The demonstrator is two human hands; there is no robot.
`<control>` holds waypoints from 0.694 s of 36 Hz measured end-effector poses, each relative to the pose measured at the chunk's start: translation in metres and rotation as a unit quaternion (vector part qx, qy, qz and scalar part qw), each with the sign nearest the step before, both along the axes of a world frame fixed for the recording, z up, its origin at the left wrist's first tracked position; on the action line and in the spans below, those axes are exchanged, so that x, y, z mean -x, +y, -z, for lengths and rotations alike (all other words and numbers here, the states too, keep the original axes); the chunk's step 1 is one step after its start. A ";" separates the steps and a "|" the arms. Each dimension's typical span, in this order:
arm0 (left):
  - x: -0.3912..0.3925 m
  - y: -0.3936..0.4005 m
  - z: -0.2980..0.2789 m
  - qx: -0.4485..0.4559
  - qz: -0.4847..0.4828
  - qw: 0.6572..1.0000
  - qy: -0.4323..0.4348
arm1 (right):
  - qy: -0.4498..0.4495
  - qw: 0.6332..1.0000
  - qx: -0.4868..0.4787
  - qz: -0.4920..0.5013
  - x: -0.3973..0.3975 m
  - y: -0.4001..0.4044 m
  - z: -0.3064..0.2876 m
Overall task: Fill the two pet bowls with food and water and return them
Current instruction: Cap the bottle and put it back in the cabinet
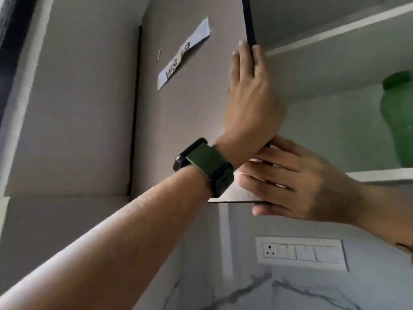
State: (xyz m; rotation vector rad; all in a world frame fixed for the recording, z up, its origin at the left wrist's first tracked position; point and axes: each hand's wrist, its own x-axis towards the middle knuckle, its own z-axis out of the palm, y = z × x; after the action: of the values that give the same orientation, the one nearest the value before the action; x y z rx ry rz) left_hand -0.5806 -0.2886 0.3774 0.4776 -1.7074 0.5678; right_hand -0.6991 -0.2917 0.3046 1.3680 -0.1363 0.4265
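Note:
No pet bowl is in view. I look up at a grey wall cabinet door (190,113) with a dark edge, standing partly open. My left hand (250,95), with a green-strapped watch on its wrist, grips that edge high up, fingers on the front face and thumb on the inner side. My right hand (297,184) holds the door's lower corner, its fingers stretched across the front and the little finger under the bottom edge. Inside, on the lower shelf (380,175), stands a green plastic jar (400,121), half cut off at the right.
A paper label (183,57) with writing is taped to the door. A second white shelf (335,34) runs above. Below the cabinet a white switch and socket panel (301,252) sits on a marbled wall. A grey wall panel (73,97) lies to the left.

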 end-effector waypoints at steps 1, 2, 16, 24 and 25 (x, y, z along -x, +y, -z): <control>0.008 -0.005 0.000 -0.001 -0.009 1.000 -0.004 | 0.000 1.000 -0.004 0.027 0.008 0.000 0.000; 0.017 -0.011 0.000 -0.001 -0.022 1.000 -0.009 | 0.000 0.999 -0.006 0.051 0.015 0.000 0.000; 0.072 -0.071 0.000 -0.036 -0.073 0.992 -0.099 | -0.087 0.982 -0.050 0.160 0.078 -0.043 0.018; 0.082 -0.094 0.005 -0.041 -0.095 0.987 -0.123 | -0.150 0.976 -0.054 0.149 0.092 -0.071 0.032; 0.083 -0.097 0.006 -0.048 -0.094 0.986 -0.130 | -0.159 0.973 -0.057 0.160 0.093 -0.074 0.034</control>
State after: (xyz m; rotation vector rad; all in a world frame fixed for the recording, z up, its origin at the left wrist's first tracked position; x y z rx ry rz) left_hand -0.6638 -0.3855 0.3719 0.6614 -1.9582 0.7110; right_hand -0.7922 -0.3654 0.2703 1.3526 -0.6449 0.3661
